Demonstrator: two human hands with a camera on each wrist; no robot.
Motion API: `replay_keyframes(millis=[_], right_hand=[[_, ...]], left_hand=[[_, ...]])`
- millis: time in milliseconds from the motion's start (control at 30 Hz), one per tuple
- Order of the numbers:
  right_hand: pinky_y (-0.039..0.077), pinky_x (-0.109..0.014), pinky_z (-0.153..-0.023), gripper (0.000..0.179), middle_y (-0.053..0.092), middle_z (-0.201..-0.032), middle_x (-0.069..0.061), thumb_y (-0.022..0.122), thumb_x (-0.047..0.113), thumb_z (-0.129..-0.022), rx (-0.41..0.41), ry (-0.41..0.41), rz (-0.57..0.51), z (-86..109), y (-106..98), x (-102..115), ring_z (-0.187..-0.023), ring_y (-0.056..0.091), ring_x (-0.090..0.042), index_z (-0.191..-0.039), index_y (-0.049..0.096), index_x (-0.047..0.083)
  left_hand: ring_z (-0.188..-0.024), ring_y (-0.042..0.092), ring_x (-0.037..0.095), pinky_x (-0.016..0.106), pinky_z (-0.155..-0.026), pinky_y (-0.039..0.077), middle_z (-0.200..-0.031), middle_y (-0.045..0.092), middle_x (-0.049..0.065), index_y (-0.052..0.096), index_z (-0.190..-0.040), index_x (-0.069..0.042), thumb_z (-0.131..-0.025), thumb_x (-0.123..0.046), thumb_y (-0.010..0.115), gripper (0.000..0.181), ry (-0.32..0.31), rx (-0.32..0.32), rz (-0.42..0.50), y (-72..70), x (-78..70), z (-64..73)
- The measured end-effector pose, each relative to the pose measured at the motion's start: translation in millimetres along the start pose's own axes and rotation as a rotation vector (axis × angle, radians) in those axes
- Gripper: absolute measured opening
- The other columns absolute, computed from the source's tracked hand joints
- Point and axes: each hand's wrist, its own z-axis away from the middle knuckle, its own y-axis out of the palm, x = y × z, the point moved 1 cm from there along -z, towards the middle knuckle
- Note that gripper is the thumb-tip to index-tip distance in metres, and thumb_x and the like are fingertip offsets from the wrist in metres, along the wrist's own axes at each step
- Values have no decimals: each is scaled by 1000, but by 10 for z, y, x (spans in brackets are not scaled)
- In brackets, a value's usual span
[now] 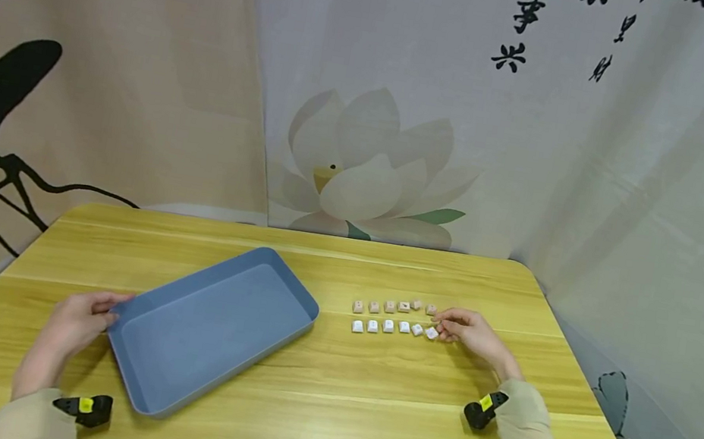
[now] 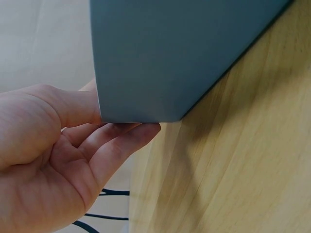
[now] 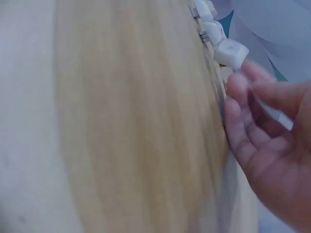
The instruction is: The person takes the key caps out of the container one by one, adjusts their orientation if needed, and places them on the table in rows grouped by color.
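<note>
My left hand (image 1: 75,329) grips the left corner of a blue rectangular tray (image 1: 217,329), which lies at a slant on the table. In the left wrist view, the thumb is against the tray wall (image 2: 141,58) and curled fingers lie under its edge. At the right end of two rows of small keycaps is my right hand (image 1: 472,334), its fingers loosely bent. Its fingertips are right at the last white keycap (image 1: 431,333), which sits turned from the others. In the right wrist view, that keycap (image 3: 231,53) shows just past the fingertips, not between thumb and index finger.
Several white keycaps (image 1: 388,326) form the front row. Behind them runs a row of beige keycaps (image 1: 389,307), some with dark marks. The wooden table (image 1: 321,414) ends at a curtain (image 1: 407,44) printed with a lotus and writing. Each wrist wears a black camera (image 1: 482,412).
</note>
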Motion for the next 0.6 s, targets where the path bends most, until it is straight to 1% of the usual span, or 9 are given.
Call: replay_keyframes(millis=[67,133,200,300,400,433,500,600], right_hand=[[56,-24,-72,28,64,-100,-21,47,5,-98,-2,9,37,-1,16,25,-79,61,-10,-118,57,-12],[54,-24,-69,26,64,-99,-20,49,6,-97,-6,19,77,-5,34,48,-78,59,-11,-116,60,-9],[50,-23,-67,24,65,-99,-18,55,8,-95,-2,10,127,-2,52,72,-78,56,-12,-112,62,-6],[44,-22,-64,22,62,-92,-13,67,12,-87,24,4,176,7,81,106,-74,51,-13,-103,63,-3],[41,-21,-63,29,57,-85,-9,76,14,-80,77,0,207,19,112,142,-73,48,-13,-97,60,-3],[41,-21,-64,31,56,-84,-8,77,15,-78,94,0,212,22,125,155,-74,48,-13,-96,59,-3],[41,-21,-65,33,55,-83,-7,79,15,-76,118,1,226,25,150,181,-75,48,-13,-95,58,-4],[41,-21,-65,33,55,-81,-6,80,16,-75,127,12,245,31,196,214,-74,48,-14,-93,60,-3]], left_hand=[[-92,59,30,20,-58,42,-127,51,38,51,-130,9,-91,3,50,39,-2,0,-3,0,2,0],[-95,59,33,20,-59,42,-127,50,38,51,-130,9,-92,3,50,39,-4,2,-3,1,3,-2],[-99,59,36,20,-59,43,-127,50,38,51,-130,9,-92,3,50,39,-4,4,-6,3,1,-5],[-101,59,38,19,-60,44,-127,51,38,51,-130,9,-91,3,50,39,-3,3,-10,3,-3,-5],[-100,60,36,18,-60,44,-126,52,37,52,-129,9,-90,3,51,39,3,-4,-12,2,-7,1],[-98,60,34,18,-59,43,-126,52,37,52,-129,9,-90,3,51,39,4,-5,-10,1,-7,4],[-94,60,30,18,-59,42,-125,53,37,52,-129,9,-90,4,51,39,8,-9,-11,0,-7,9],[-90,59,26,19,-57,41,-125,53,37,52,-129,9,-90,4,50,39,7,-8,-13,-2,-5,14]])
